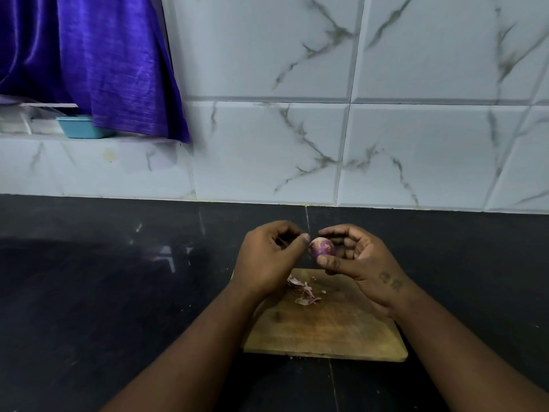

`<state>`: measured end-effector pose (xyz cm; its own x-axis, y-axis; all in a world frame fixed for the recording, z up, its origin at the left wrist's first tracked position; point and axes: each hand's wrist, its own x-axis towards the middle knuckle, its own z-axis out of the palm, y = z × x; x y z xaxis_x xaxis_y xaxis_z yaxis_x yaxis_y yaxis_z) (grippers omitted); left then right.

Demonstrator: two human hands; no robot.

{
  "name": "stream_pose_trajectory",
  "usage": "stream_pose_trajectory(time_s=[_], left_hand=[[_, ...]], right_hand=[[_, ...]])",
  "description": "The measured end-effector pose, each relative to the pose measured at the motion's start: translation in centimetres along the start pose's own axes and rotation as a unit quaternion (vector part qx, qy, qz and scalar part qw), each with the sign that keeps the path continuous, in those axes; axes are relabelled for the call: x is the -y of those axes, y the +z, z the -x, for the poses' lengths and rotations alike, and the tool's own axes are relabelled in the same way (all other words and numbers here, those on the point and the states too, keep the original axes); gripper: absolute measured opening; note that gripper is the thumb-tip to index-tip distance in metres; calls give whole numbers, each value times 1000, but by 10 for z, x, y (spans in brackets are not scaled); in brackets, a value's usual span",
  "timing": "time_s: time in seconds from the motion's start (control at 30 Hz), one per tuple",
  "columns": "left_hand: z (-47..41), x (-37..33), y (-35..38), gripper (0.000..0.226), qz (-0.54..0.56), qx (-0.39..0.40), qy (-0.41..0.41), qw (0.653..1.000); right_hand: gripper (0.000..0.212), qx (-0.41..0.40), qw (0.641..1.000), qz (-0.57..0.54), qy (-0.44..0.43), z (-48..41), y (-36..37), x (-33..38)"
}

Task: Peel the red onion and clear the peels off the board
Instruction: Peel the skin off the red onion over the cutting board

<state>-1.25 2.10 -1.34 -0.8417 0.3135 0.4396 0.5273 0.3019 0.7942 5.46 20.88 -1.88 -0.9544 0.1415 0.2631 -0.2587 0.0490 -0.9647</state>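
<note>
Worktop (pixel 104 292): dark, glossy stone with pale reflections, filling the lower half of the frame and meeting a marbled tile wall at its far edge. Lying flat on it, lower centre: one wooden board (pixel 326 328), worn and stained, bearing a small heap of papery purple-pink peels (pixel 300 291) near its far left corner and a few loose flecks beside them. A scatter of tiny crumbs (pixel 294 357) sits on the stone along the board's near edge.
</note>
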Motion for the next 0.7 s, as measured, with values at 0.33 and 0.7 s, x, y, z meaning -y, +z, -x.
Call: stream_pose_trajectory(time_s=[0.33, 0.7], left_hand=[[0, 3, 2, 8, 29, 32, 35, 998], [0, 5, 3, 7, 64, 36, 24, 997]], right_hand=[[48, 0, 996, 81, -37, -2, -5, -2], [46, 6, 995, 83, -51, -3, -8, -3]])
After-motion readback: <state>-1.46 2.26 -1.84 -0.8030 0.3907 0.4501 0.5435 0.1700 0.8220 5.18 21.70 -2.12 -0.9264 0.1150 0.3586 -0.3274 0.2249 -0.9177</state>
